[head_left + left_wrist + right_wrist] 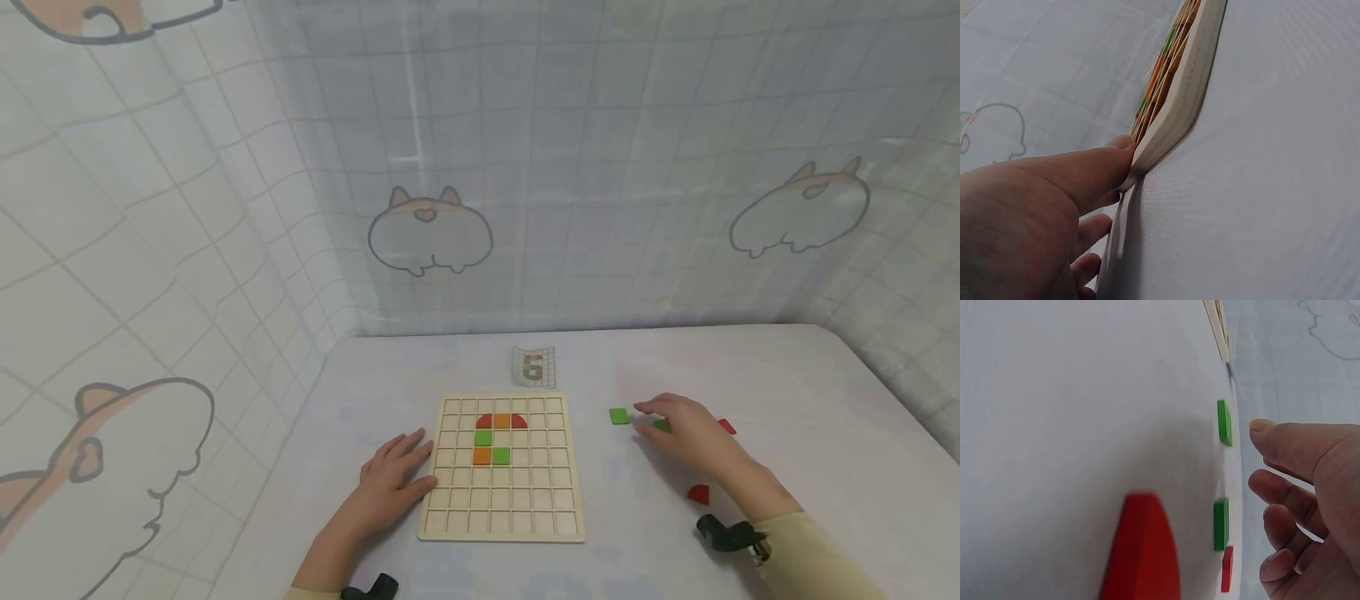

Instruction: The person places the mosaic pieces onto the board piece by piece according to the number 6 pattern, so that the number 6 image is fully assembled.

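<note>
A light wooden grid board point(501, 523) lies flat, with red, orange and green tiles in its upper cells. My left hand point(393, 477) rests at the board's left side, fingers spread; in the left wrist view its thumb point(1094, 172) touches the board edge. Over the table to the right, my right hand point(693, 435) hovers with nothing between thumb and fingers. A green square tile point(618, 416) lies just left of its fingertips. Another green tile point(662, 425) is partly hidden under that hand. In the right wrist view, both green tiles sit apart from the fingers.
A small card with a printed grid pattern point(534, 367) lies behind the board. One red rounded tile point(698, 494) is near the right wrist, and another red tile point(727, 427) is beyond the right hand. A grid-patterned curtain point(562, 167) encloses the table.
</note>
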Available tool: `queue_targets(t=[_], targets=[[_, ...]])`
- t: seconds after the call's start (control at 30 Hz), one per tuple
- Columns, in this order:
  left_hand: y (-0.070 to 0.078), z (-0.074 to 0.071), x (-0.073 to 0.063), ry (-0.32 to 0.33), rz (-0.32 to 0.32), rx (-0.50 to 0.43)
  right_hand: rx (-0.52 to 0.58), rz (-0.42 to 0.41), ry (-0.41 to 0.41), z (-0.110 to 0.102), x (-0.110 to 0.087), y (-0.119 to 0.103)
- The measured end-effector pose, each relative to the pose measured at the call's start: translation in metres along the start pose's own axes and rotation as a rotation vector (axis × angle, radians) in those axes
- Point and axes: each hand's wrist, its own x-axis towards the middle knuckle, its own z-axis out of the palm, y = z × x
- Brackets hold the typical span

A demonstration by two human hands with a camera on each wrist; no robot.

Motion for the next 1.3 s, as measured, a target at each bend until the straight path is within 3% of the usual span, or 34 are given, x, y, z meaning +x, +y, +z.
queue_targets(t=[0.43, 0.97, 1.3], targets=[[0.001, -0.001, -0.002, 0.005, 0.000, -0.024, -0.013, 0.031, 0.048, -0.009, -0.001, 0.025], [0.000, -0.001, -0.002, -0.002, 0.007, -0.034, -0.101, 0.091, -0.046, -0.014, 0.004, 0.039], [0.001, -0.001, -0.002, 0.007, 0.007, -0.025, -0.165, 0.094, -0.047, -0.016, 0.005, 0.041]])
